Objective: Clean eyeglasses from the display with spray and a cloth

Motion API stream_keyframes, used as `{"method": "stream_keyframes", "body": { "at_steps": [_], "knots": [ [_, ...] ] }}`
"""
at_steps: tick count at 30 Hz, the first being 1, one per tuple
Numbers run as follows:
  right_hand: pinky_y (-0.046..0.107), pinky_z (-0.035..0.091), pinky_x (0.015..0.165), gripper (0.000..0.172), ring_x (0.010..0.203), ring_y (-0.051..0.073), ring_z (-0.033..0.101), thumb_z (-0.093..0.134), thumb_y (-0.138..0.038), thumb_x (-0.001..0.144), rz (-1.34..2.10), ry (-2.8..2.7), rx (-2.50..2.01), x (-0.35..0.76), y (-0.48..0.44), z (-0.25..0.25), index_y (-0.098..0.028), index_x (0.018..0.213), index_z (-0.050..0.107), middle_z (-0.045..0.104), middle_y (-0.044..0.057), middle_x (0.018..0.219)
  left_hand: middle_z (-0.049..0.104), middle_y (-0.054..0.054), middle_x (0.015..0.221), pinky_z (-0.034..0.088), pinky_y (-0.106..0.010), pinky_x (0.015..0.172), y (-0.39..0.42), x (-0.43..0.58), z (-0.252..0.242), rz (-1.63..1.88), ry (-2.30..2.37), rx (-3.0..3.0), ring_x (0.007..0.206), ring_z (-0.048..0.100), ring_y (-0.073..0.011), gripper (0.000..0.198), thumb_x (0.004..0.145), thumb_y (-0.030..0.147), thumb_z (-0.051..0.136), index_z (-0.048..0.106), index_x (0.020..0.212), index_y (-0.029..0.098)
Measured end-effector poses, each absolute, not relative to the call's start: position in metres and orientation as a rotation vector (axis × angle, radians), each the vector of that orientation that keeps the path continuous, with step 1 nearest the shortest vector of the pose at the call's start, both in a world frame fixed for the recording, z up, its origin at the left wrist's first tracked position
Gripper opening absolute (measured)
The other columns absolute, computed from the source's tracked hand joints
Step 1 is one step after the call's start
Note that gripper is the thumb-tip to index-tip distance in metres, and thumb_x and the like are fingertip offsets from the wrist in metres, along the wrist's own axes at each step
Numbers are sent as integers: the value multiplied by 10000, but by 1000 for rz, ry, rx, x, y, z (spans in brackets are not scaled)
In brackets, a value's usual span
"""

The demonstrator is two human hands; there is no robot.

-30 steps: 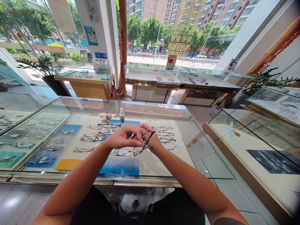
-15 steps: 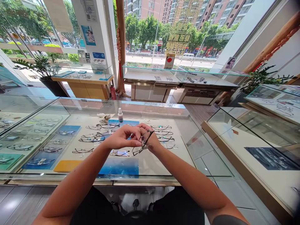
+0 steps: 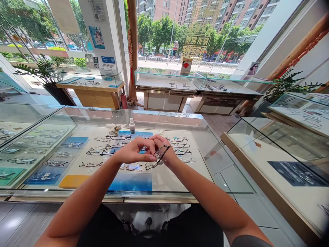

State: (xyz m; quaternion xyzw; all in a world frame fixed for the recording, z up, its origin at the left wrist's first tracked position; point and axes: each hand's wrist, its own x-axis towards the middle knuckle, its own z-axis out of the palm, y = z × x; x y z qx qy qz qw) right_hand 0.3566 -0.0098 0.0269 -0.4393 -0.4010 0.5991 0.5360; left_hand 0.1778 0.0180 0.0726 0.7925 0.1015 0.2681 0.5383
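Above the glass display counter, my left hand (image 3: 136,150) pinches a pair of dark-rimmed eyeglasses (image 3: 164,147) between thumb and fingers. My right hand (image 3: 167,153) is behind the eyeglasses with its fingers curled round towards the left hand; the frame partly hides its grip. The eyeglasses hang tilted, lenses facing up towards me. Beneath the hands, several pairs of glasses (image 3: 101,151) lie in rows inside the counter. A small white spray bottle (image 3: 132,127) stands on the counter beyond my hands, with a crumpled cloth (image 3: 114,129) beside it.
The glass counter (image 3: 177,188) spans the area before me, with a yellow pad (image 3: 73,181) and blue mats inside. Another display case (image 3: 257,151) stands at the right. More cases (image 3: 169,82) line the window, with potted plants (image 3: 48,75) near them.
The eyeglasses have turned slightly between my hands, so their upper lens shows more broadly. Both hands stay in nearly the same place.
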Motion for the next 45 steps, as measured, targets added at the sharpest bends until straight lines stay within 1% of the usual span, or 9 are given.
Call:
{"method": "stream_keyframes", "body": {
  "at_steps": [4,7,11,15,20,25,31,42,45],
  "knots": [
    [292,488,584,250,603,167,624,703,-369,687,1414,-986,-1039,358,-10,26,-218,882,740,709,-10,663,609,-24,669,472,-333,715,18,178,74,612,235,1897,685,547,-173,341,916,477,896,767,792,186],
    [284,457,545,233,530,154,589,646,-374,731,1329,-1073,-1052,364,-5,29,-232,902,716,690,-24,605,661,-47,722,492,-333,749,22,174,78,667,237,1857,726,592,-178,341,920,452,891,751,771,179],
    [277,405,516,142,485,132,506,613,-386,757,1236,-1211,-1040,375,12,37,-247,772,637,612,-41,528,655,-38,734,427,-289,648,41,158,80,900,370,1679,675,542,-142,420,840,499,951,720,724,169],
    [278,404,556,148,529,128,493,664,-383,789,1218,-1361,-1031,374,27,46,-236,773,647,613,-42,547,628,-15,716,434,-277,698,65,140,79,1257,465,1449,707,550,-134,436,740,507,1014,731,715,176],
    [310,464,641,424,596,149,558,739,-655,888,1211,-1510,-1008,373,24,56,-253,839,617,616,-51,630,614,-8,686,431,-282,729,74,135,81,1405,503,1329,709,528,-129,438,690,505,1030,733,686,183],
    [356,471,718,662,673,172,496,595,-868,963,955,-1566,-992,382,7,60,-261,703,544,535,-12,682,602,-4,695,413,-298,716,64,151,79,1304,625,1422,713,510,-136,420,727,513,994,732,692,186],
    [341,413,710,428,717,168,498,800,-661,927,832,-1538,-1006,378,-9,55,-244,919,701,599,-15,762,695,-26,767,425,-292,734,50,173,66,1169,716,1561,762,562,-153,386,730,493,992,788,771,168],
    [325,366,638,315,632,145,456,781,-529,947,771,-1478,-1069,390,-9,61,-235,863,703,555,-34,684,732,-39,772,477,-327,801,48,172,64,1214,824,1749,772,619,-177,374,856,536,898,798,798,181],
    [330,401,633,285,570,155,520,739,-512,993,624,-1416,-1168,397,-7,60,-240,914,708,562,-51,582,728,-43,809,482,-337,842,50,172,63,1274,835,1797,819,634,-187,338,875,499,873,779,790,186]
  ]
}}
